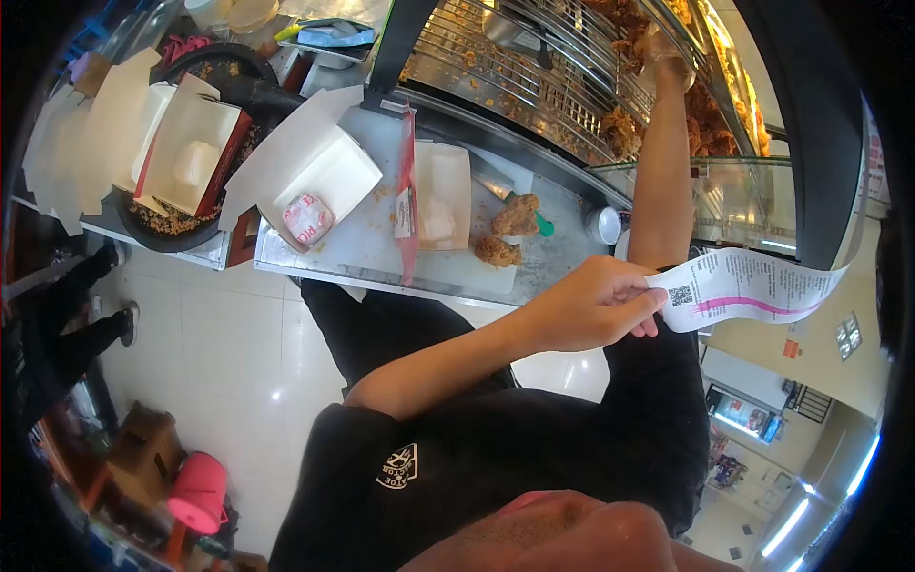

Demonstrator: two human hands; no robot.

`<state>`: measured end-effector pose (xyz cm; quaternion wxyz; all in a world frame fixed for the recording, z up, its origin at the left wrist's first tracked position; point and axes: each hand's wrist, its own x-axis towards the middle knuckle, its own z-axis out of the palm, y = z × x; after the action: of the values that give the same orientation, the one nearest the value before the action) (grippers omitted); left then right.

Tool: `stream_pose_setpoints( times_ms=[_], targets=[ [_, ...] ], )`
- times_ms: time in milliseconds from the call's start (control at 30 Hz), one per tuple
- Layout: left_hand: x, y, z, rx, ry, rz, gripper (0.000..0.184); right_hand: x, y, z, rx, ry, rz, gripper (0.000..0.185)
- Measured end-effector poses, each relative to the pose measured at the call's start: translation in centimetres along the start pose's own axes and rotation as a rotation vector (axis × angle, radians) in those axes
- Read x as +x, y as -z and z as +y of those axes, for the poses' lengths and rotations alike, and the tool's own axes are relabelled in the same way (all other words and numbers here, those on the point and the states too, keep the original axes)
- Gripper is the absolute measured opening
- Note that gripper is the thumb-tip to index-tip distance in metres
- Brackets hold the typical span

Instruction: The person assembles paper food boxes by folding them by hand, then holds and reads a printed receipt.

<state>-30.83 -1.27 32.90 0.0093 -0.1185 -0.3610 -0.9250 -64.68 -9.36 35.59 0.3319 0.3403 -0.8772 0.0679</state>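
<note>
My left hand pinches the end of a long printed receipt marked with a pink line; the strip curls away to the right. Up inside the glass display case, my right hand, in a clear plastic glove, is at the fried chicken; its fingers are too unclear to read. On the cutting board below lie two fried chicken pieces, beside a knife with a green handle. Nearby stands an open box with a round item in printed paper.
Two more open boxes, one to the left and one mid-board, hold pale wrapped lumps. A lidded metal container stands by the case. Wire racks fill the case. A pink bucket and another person's legs are lower left.
</note>
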Motion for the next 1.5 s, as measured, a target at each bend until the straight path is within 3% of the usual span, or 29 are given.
stream_pose_setpoints(
  times_ms=[733, 1100, 1133, 1233, 1367, 1400, 1500],
  targets=[
    [-0.5, 0.4, 0.2, 0.052, -0.004, 0.009, 0.035, 0.9, -0.7, -0.5, 0.080, -0.007, 0.023, 0.043],
    [-0.8, -0.1, -0.3, 0.029, 0.067, -0.028, 0.033, -7.6, 0.8, 2.2, 0.325, 0.027, 0.010, 0.042],
    [-0.7, -0.2, -0.5, 0.025, 0.080, -0.035, 0.033, -8.9, 1.5, 1.5, 0.076, 0.098, 0.107, 0.038],
    [-0.6, -0.4, -0.7, 0.005, 0.085, -0.038, 0.034, -10.3, 3.3, -0.3, 0.395, 0.216, 0.101, 0.035],
    [-0.3, -0.4, -0.8, 0.018, 0.073, -0.053, 0.034, -8.5, 1.4, -0.8, -0.255, 0.371, 0.095, 0.029],
    [-0.3, -0.3, -0.8, 0.020, 0.075, -0.054, 0.035, -7.7, 8.0, -6.2, -0.049, -0.164, -0.458, 0.050],
    [-0.4, -0.2, -0.8, 0.030, 0.082, -0.047, 0.035, -8.9, 2.5, -6.2, -0.135, 0.019, -0.161, 0.052]
  ],
)
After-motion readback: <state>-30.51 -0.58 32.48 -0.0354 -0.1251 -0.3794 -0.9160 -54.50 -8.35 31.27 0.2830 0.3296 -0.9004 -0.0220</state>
